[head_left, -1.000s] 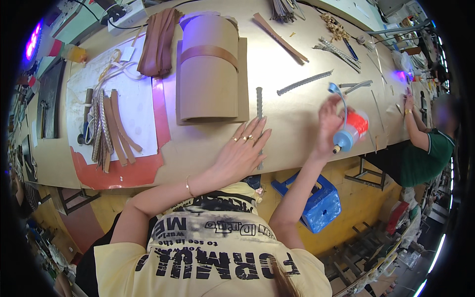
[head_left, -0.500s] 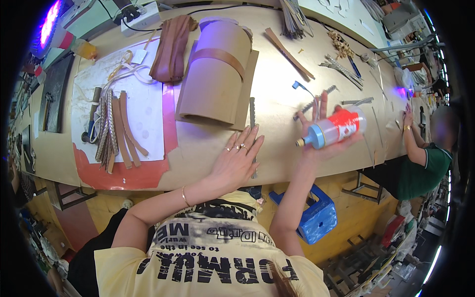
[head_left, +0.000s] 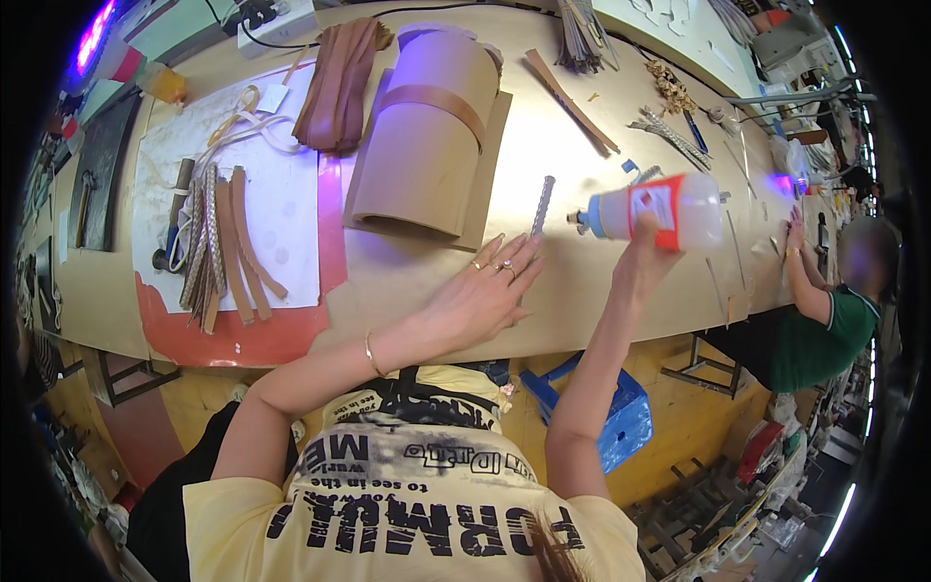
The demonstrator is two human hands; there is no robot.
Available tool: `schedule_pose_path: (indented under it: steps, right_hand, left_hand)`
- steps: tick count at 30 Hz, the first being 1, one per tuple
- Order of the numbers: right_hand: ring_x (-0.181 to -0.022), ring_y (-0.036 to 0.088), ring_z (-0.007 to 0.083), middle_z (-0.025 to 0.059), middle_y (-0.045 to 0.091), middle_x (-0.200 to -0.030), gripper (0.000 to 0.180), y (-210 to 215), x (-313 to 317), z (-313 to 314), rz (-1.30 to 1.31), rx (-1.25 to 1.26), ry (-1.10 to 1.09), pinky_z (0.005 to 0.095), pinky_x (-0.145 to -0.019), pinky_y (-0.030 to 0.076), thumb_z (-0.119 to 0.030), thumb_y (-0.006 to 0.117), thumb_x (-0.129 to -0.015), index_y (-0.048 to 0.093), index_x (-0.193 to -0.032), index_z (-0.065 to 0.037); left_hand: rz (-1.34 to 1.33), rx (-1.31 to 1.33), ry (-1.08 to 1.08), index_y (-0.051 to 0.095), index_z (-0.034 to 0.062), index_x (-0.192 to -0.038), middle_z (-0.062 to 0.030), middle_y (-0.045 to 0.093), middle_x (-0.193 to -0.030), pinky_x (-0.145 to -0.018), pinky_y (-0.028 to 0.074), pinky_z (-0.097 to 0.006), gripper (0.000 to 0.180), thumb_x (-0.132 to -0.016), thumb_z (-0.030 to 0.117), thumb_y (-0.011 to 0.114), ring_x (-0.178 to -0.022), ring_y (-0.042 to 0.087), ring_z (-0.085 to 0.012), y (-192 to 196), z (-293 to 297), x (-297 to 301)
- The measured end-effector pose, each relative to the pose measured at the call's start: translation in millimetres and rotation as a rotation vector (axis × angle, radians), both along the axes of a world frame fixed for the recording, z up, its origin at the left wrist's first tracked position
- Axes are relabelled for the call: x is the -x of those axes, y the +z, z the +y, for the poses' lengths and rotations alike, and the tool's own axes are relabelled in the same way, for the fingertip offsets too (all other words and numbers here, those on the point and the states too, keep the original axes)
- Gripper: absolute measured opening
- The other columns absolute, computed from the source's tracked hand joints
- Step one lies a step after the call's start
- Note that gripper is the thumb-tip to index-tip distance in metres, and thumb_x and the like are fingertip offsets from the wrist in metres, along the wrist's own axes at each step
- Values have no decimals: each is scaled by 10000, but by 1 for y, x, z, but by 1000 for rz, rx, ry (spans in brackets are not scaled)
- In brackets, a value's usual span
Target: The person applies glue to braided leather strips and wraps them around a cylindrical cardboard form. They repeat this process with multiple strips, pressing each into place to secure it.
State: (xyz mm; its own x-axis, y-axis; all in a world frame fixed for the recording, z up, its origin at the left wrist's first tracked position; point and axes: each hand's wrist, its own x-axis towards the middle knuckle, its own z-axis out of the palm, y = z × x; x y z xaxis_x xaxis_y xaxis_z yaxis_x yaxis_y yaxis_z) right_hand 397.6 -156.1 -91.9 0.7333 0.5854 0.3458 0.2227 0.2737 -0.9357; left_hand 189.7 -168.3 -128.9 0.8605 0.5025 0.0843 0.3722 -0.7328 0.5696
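My left hand (head_left: 488, 299) lies flat on the gold-coloured table with its fingers stretched out. Its fingertips rest at the near end of a grey braided strip (head_left: 545, 202), and that end is partly hidden. In my right hand (head_left: 643, 260) is a squeeze bottle (head_left: 698, 206) with a clear body, a red-and-white label and a light blue cap. The bottle is tipped on its side, its nozzle pointing left, a little to the right of the strip. Behind the bottle, a small blue piece (head_left: 630, 167) is partly covered.
A tan roll (head_left: 417, 175) bound with a brown band stands beyond my left hand, beside a bundle of brown strips (head_left: 337, 87). Braided and flat straps (head_left: 231, 247) lie on a white sheet. Several strips lie at far right, near another person (head_left: 815, 291). A blue stool (head_left: 623, 422) stands below the table edge.
The braided strip by my left hand now lies further right, and that hand has shifted slightly right. My right hand has gone from spread fingers to a grip round the bottle, now pointing more level.
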Motion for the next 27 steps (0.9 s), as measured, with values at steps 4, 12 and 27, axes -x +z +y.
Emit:
schedule_pose_path:
  steps: [4,12,27]
  right_hand:
    - [-898,652,180,86,676,-992,500,5,12,33,-278,121,50,338,-840,527,-221,895,-688,651,-1057,11]
    - [-872,675,182,97,706,-973,459,-5,18,64,-394,37,116,324,-823,531,-224,888,-702,672,-1027,17]
    - [-934,644,176,97,684,-1029,417,-16,21,72,-472,76,179,329,-868,507,-193,838,-772,652,-1085,11]
  left_hand:
    - [3,-25,29,393,-27,-1402,-230,300,-1510,-1180,210,-479,619,-918,303,592,-1417,283,-337,-3,-4,-1]
    - [-2,5,26,401,-28,-1384,-233,332,-1489,-1178,220,-474,599,-920,298,593,-1415,289,-333,-2,-2,1]
    - [-36,-20,52,435,-24,-1362,-214,371,-1474,-1180,223,-454,596,-906,319,607,-1413,296,-322,-5,-3,1]
